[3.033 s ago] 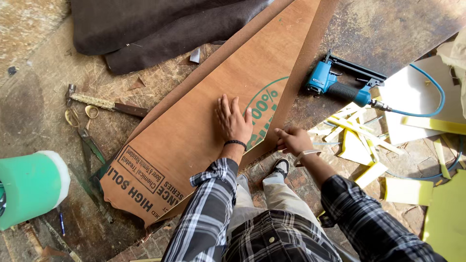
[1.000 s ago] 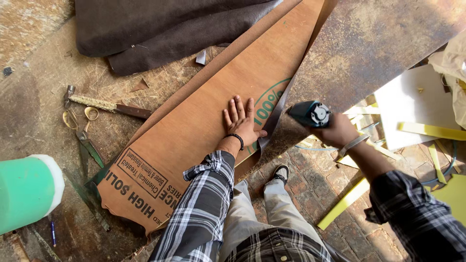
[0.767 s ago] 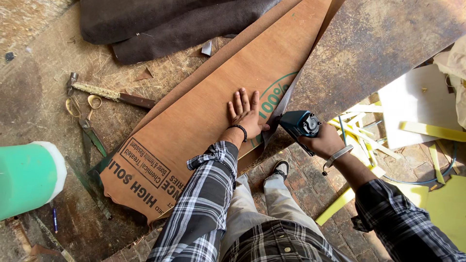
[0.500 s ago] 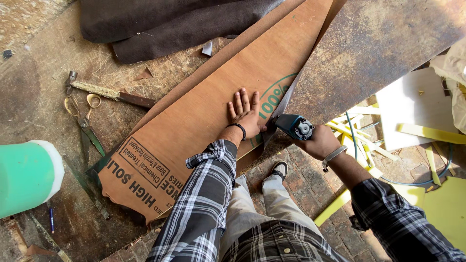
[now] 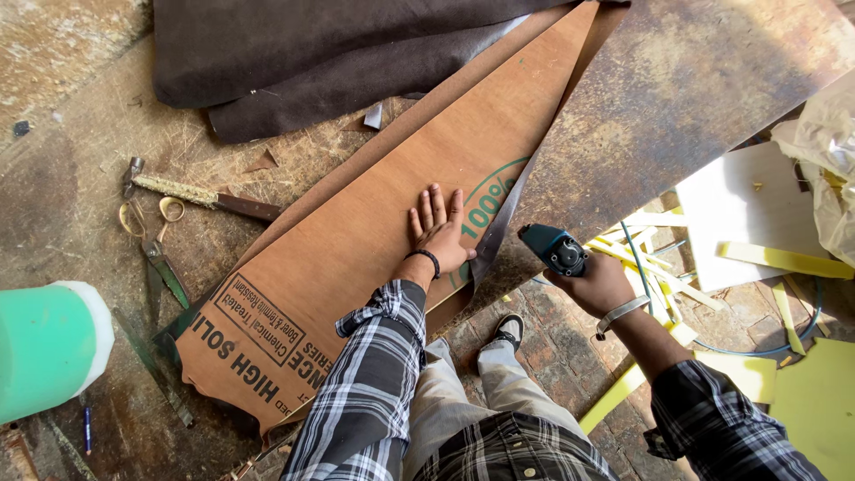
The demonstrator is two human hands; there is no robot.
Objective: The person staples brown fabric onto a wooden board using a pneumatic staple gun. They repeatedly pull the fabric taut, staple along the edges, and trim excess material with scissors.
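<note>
My left hand [image 5: 441, 233] lies flat, fingers spread, on a long brown plywood panel [image 5: 374, 240] with printed lettering that rests on a worn workbench [image 5: 677, 89]. A dark strip of edging [image 5: 503, 223] runs along the panel's right edge, just right of my fingers. My right hand [image 5: 595, 283] grips a blue pneumatic staple gun [image 5: 554, 247], held a little off the panel's edge, over the bench's front rim. A thin hose [image 5: 634, 258] trails from the gun toward the floor.
Dark brown fabric [image 5: 329, 53] lies folded at the back. Scissors [image 5: 151, 245] and a wrapped-handle tool [image 5: 200, 196] lie left of the panel. A green-and-white container [image 5: 49, 347] stands at the far left. Yellow offcuts [image 5: 775, 258] and white board litter the brick floor at right.
My right hand picked the staple gun up from the bench at right, brought it to the panel's edge beside my left hand, then drew it slightly away. The left hand stayed pressed on the panel.
</note>
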